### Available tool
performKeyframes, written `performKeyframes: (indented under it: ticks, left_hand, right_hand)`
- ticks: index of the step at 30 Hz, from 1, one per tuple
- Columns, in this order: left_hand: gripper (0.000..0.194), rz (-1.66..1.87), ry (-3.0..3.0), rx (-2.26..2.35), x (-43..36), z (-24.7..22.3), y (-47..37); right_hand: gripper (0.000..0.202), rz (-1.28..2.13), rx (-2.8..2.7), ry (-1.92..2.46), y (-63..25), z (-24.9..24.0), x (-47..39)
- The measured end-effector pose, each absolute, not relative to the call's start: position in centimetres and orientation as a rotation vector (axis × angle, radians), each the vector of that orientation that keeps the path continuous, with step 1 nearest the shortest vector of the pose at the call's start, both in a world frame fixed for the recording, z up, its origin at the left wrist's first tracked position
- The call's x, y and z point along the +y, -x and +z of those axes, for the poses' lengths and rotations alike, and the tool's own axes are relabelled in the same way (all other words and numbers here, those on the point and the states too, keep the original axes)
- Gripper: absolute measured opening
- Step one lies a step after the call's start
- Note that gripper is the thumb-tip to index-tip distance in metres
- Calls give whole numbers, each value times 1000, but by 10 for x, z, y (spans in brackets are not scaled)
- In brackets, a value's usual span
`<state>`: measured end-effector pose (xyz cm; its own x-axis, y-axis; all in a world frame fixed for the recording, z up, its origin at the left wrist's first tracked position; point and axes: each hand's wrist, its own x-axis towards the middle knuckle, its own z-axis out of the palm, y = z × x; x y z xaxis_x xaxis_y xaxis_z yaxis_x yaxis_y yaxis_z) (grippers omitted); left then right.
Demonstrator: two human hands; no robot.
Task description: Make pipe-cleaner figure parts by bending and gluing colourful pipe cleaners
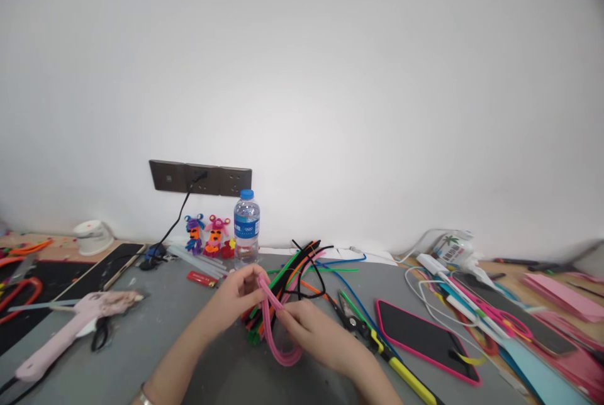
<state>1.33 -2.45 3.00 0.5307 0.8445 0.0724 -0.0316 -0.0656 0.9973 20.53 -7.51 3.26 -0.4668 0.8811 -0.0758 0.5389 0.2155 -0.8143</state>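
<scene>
Here, nearer the person than the bottle [246, 229], the left hand [236, 298] and right hand [311, 332] pinch the pink pipe cleaners [283, 360], looped over the counter [226, 370]. Looks like shaping; any further bend calls for steady fingertips!

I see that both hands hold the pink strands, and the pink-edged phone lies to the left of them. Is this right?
The left hand and right hand do hold the pink strands, but the pink-edged phone lies to their right, not left, as the head view shows.
</scene>
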Motion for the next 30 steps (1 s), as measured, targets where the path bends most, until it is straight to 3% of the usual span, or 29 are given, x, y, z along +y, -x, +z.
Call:
performKeyframes:
  ticks: [10, 18, 23, 30]
  left_hand:
    - [35, 848, -1227, 606, -31, 36, -12]
    - [38, 836, -1234, 635, -34, 35, -17]
    - [32, 797, -1353, 686, -31, 30, -15]
    - [40, 925, -1299, 743, -28, 28, -13]
  right_hand:
    - [53, 1409, -1970, 1107, -208, 36, -74]
    - [41, 1551, -1977, 1066, -205, 35, -75]
    - [41, 1583, -1993, 1076, -204, 36, -76]
    - [48, 1575, -1839, 1004, -208, 37, -74]
